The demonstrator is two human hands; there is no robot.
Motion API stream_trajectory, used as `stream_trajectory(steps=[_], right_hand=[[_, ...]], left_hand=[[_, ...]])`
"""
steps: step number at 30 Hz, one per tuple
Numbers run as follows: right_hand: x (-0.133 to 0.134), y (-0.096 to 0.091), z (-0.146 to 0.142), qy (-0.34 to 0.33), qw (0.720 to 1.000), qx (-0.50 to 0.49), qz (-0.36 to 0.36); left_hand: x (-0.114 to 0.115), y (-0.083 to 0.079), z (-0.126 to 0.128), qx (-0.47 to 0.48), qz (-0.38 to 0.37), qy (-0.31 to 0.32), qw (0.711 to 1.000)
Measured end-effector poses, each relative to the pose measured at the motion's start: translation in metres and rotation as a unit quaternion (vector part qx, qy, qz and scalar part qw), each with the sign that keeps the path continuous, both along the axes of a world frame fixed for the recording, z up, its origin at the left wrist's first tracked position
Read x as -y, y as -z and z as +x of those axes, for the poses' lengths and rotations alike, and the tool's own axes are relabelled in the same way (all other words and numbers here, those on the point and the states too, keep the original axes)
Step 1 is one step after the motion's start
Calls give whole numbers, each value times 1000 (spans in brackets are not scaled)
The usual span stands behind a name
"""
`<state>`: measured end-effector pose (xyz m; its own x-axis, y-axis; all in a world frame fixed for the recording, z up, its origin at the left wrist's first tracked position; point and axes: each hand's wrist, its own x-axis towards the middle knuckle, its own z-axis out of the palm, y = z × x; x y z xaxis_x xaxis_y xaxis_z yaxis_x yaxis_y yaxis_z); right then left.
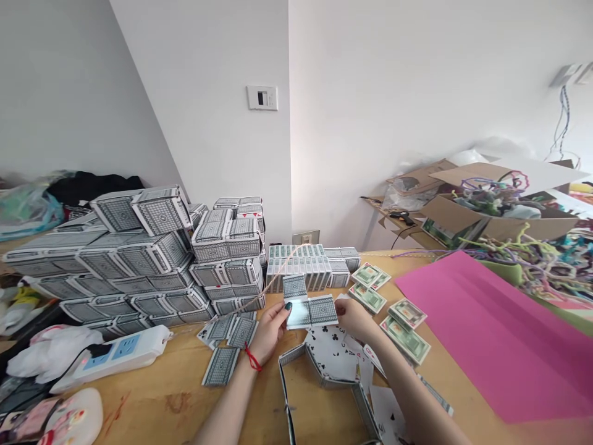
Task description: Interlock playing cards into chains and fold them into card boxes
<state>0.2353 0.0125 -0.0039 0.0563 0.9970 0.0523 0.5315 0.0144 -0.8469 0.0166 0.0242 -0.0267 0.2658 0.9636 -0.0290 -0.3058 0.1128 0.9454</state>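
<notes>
My left hand (270, 334), with a red string at the wrist, pinches the left end of a joined piece of folded playing cards (309, 309) over the wooden table (185, 402). On the right end of the same piece, my right hand (354, 318) grips with closed fingers. Just below the hands lies an angular frame made of joined cards (324, 377) with face-up club cards inside it. Loose folded cards (227, 346) lie left of my left hand.
A big heap of card-pattern boxes (139, 259) fills the back left. A row of decks (301, 262) and scattered decks (407, 327) lie behind and right. Pink paper (486, 334), a cardboard box of pipe cleaners (491, 210), and a white power strip (115, 355) are around.
</notes>
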Motion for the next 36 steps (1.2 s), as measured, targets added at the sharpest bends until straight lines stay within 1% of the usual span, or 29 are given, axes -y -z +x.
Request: stream_trajectory(steps=[2,4,6,8,11,14,17,19,21,23,25,27,30,33,36], right_hand=[[-2,-4,6,-14,1000,-1,-22],[-4,-8,12,-9,999,-33,-42],[-5,-13,18,6,989,-123,-79],[-6,-17,21,8,963,-241,-119],[-5,-23,21,-20,912,-381,-150],[-3,-28,19,-42,876,-452,-160],[1,-34,16,-53,861,-480,-159],[4,-37,14,-63,860,-485,-146],[5,-40,13,-66,867,-479,-124],[6,-43,12,-60,883,-454,-100],[7,-46,11,-66,906,-409,-86],[9,-49,12,-103,923,-361,-87],[12,-55,14,-158,934,-310,-84],[14,-60,18,-152,945,-281,-65],[16,-64,22,-142,951,-263,-78]], left_hand=[[0,0,1,18,-8,-1,1000],[0,-1,2,24,-17,-2,1000],[0,-1,2,27,-34,-1,999],[1,-3,1,32,-58,-9,998],[2,-6,1,39,-97,-24,994],[3,-10,0,41,-115,-26,992],[4,-12,0,41,-122,-20,991],[4,-13,-1,45,-127,-21,991],[3,-13,-2,47,-131,-24,990],[3,-13,-3,43,-130,-21,990],[3,-14,-4,35,-124,-9,992],[3,-14,-4,28,-119,2,992],[2,-13,-5,28,-117,7,993],[1,-12,-5,33,-111,3,993],[1,-11,-5,29,-110,-5,994]])
